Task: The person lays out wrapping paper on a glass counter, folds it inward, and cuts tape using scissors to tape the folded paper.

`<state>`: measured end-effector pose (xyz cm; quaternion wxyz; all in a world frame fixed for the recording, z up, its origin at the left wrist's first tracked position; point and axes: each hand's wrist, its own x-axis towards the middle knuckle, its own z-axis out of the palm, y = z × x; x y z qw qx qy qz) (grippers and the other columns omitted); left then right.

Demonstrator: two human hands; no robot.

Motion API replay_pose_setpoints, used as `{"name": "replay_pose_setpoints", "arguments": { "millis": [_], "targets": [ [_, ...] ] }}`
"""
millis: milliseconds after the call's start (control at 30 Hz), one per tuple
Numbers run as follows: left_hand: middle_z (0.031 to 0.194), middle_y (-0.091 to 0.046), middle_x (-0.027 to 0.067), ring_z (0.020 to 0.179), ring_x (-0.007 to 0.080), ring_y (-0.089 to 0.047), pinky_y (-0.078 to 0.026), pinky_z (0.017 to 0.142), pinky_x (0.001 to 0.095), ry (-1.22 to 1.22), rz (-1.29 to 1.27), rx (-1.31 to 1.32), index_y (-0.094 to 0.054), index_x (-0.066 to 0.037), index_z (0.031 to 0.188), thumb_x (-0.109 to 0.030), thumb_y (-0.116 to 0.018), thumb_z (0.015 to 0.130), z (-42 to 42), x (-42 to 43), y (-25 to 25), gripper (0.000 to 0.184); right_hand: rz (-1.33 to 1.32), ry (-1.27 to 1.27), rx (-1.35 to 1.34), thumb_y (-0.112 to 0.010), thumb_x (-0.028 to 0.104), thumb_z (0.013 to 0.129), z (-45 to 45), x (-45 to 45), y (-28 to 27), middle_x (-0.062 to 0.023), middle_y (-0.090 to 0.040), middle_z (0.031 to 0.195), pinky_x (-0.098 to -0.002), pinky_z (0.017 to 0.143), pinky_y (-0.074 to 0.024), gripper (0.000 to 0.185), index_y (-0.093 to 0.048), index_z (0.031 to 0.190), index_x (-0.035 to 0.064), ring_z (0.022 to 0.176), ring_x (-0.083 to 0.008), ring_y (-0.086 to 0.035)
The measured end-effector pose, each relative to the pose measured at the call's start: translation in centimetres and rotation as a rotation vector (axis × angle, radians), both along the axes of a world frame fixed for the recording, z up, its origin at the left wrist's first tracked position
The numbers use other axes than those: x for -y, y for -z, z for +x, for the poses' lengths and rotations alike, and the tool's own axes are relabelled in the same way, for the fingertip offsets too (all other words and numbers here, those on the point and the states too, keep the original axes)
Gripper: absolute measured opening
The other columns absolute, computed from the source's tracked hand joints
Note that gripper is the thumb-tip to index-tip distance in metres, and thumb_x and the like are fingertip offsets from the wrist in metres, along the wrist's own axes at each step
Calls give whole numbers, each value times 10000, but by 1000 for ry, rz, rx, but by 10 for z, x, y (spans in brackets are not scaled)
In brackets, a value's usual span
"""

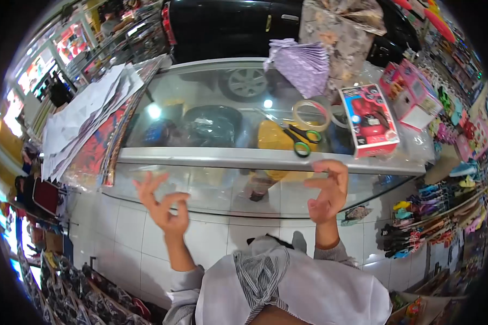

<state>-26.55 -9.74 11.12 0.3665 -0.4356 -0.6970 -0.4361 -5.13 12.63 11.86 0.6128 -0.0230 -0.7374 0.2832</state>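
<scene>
My left hand point(169, 205) hangs in the air before the glass counter point(171, 127), fingers bent and spread, holding nothing. Its thumb and one finger curl close together. Level with it on the other side, my right hand point(331, 192) is raised near the counter's metal front edge point(211, 156), fingers curved apart and nothing in them. Closest to it lie scissors point(295, 135) with black and green handles, beside a roll of clear tape point(310, 115). A red and white toy box point(369, 120) with a window stands to their right, on clear plastic.
Paper sheets point(87, 111) are stacked over patterned wrapping at the counter's left end. Toward the back stand a purple pleated package point(303, 65) and a floral wrapped package point(339, 40). A pink box point(415, 100) sits at right. Small goods hang on racks point(428, 222); a black car point(222, 30) is behind.
</scene>
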Motion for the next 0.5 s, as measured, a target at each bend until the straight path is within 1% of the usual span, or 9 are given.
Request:
{"name": "replay_pose_setpoints", "arguments": {
  "millis": [33, 100, 167, 267, 367, 400, 433, 467, 500],
  "targets": [
    [1164, -615, 70, 1285, 340, -440, -145, 1127, 603, -40, -1, -45, -626, -147, 649, -4, -600, 677, -17, 14, -12, 149, -21, -50, -32, -695, 263, 674, -14, 1, -4, -179, -582, 1063, -378, 787, -445, 279, -706, 827, 30, 940, -277, -535],
    [1143, -627, 88, 1230, 351, -496, -163, 1131, 578, -141, -53, -115, -658, -135, 782, -33, -622, 751, -53, 43, -39, 112, 37, -131, -57, -687, 251, 712, -38, -4, -13, -183, -561, 1109, -369, 774, -454, 273, -712, 869, 29, 970, -274, -529],
    [1123, -632, 115, 1184, 356, -529, -194, 1129, 547, -186, -26, -95, -656, -115, 941, -81, -637, 830, -86, 65, -62, 118, 93, -149, 0, -692, 224, 717, -57, -2, -23, -182, -556, 1120, -363, 769, -460, 253, -715, 879, 31, 975, -271, -529],
    [1112, -639, 108, 1142, 313, -558, -229, 1121, 519, -155, -67, 107, -628, -88, 1041, -116, -627, 875, -148, 98, -91, 168, 184, -119, 78, -700, 146, 709, -75, 3, -32, -176, -550, 1119, -354, 764, -468, 205, -706, 879, 33, 978, -267, -529],
    [1107, -646, 63, 1103, 262, -582, -258, 1106, 515, -342, -432, -59, -614, -94, 1078, -143, -623, 892, -248, 121, -113, 192, 145, -21, 102, -689, 111, 711, -85, 10, -24, -163, -538, 1123, -353, 776, -465, 194, -683, 889, 36, 949, -255, -524],
    [1107, -651, 22, 1100, 235, -589, -264, 1093, 543, -354, -523, -88, -600, -125, 1126, -173, -615, 903, -284, 123, -120, 229, 128, 15, 112, -683, 102, 716, -89, 14, -19, -160, -534, 1127, -353, 779, -463, 186, -679, 890, 35, 939, -249, -519],
    [1108, -654, 12, 1110, 245, -588, -250, 1076, 600, -343, -566, -99, -595, -157, 1157, -194, -624, 902, -333, 130, -116, 260, 111, 49, 117, -676, 93, 721, -94, 19, -14, -157, -531, 1131, -354, 782, -461, 179, -675, 890, 34, 928, -242, -515],
    [1122, -652, 9, 1113, 242, -591, -222, 1059, 655, -382, -629, 17, -584, -176, 1181, -245, -657, 878, -362, 129, -117, 319, 88, 81, 119, -670, 83, 726, -100, 26, -10, -155, -527, 1136, -354, 786, -459, 172, -672, 890, 34, 917, -235, -511],
    [1105, -659, 3, 1092, 232, -600, -217, 1056, 664, -418, -638, -4, -605, -176, 1153, -269, -680, 857, -385, 129, -109, 320, 64, 108, 119, -654, 56, 740, -106, 35, -10, -148, -519, 1146, -353, 797, -451, 142, -663, 880, 31, 897, -221, -501]
  ]
}}
